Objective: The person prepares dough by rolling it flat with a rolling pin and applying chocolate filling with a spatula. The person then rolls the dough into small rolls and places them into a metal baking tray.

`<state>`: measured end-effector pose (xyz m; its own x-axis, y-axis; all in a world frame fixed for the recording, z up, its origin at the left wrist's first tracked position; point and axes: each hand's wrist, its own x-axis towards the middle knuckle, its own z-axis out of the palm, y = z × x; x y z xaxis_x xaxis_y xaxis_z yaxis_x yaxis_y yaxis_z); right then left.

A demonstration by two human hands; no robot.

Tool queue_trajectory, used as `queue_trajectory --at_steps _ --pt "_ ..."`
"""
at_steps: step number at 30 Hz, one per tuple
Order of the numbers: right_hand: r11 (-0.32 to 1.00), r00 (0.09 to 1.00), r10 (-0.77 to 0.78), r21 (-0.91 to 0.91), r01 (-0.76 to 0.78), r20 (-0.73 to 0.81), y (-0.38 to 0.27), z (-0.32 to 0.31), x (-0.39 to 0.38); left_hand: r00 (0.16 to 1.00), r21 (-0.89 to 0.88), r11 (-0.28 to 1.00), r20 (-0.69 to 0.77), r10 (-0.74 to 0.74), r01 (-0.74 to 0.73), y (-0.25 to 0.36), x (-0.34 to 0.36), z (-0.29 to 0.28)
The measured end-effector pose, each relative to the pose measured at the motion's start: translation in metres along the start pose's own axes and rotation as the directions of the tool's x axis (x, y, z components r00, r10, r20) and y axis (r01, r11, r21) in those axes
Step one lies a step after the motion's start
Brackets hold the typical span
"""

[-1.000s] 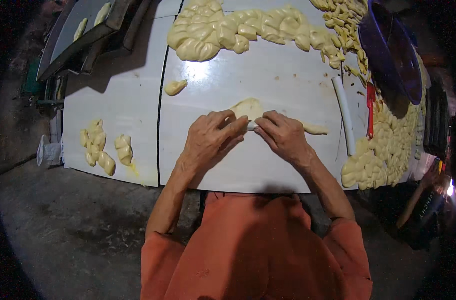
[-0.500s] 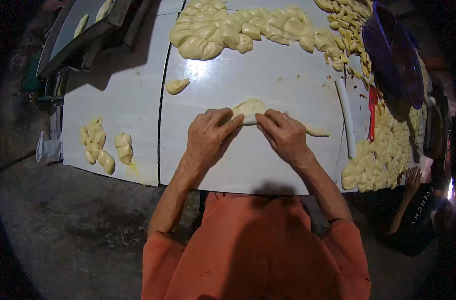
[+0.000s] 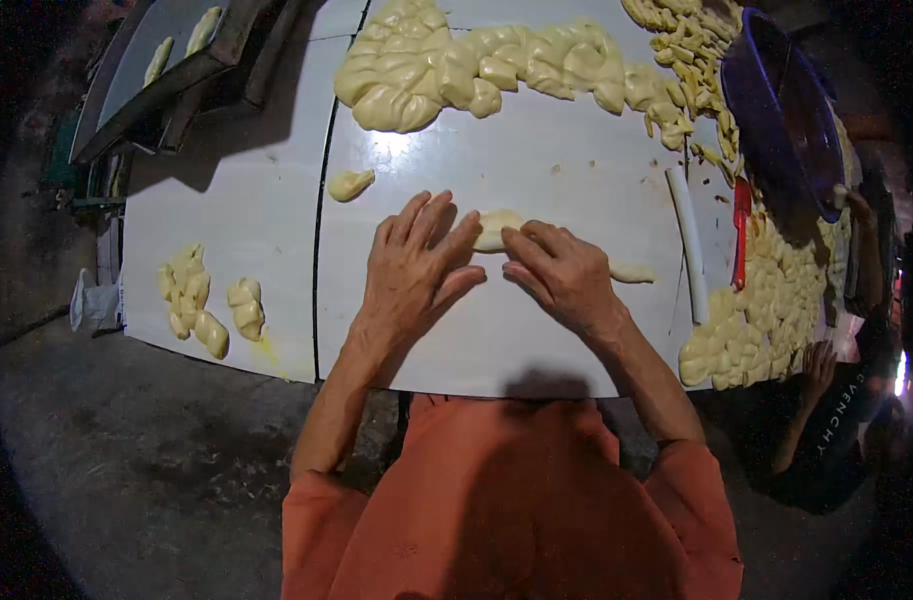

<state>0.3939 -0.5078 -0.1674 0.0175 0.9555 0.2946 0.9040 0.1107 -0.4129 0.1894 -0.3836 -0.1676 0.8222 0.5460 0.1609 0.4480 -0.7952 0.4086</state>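
Note:
A flattened piece of pale yellow dough [image 3: 494, 231] lies on the white tabletop between my hands, and a thin tail of dough [image 3: 632, 273] shows beyond my right hand. My left hand [image 3: 413, 262] rests flat with fingers spread, its fingertips beside the dough's left end. Over the dough's right part curl the fingers of my right hand [image 3: 564, 272], bent onto it and hiding the stretch between piece and tail. Up and to the left sits a small loose lump of dough [image 3: 350, 185].
Oiled dough lumps [image 3: 406, 75] line the far side; others [image 3: 188, 295] lie at left. A white rod [image 3: 685, 243], a red-handled tool [image 3: 741, 232] and many dough pieces [image 3: 751, 340] are at right, below a purple basin [image 3: 784, 120]. Trays [image 3: 161, 95] stand upper left; a person's hand [image 3: 818, 363] is far right.
My left hand has let go of the dough and spread its fingers. The rolled edge both hands pinched is now under the right fingers or out of sight. The view has shifted slightly.

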Motion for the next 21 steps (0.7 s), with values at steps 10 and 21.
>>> queue_trajectory --at_steps 10,21 --pt "0.999 0.999 0.015 -0.038 -0.016 -0.029 0.005 0.000 0.007 0.969 -0.038 0.990 -0.212 0.123 -0.134 -0.002 0.003 0.011" --pt "0.980 1.000 -0.026 -0.200 0.024 -0.010 0.007 0.011 0.010 0.988 0.104 0.992 -0.145 -0.058 0.073 0.005 0.014 0.014"
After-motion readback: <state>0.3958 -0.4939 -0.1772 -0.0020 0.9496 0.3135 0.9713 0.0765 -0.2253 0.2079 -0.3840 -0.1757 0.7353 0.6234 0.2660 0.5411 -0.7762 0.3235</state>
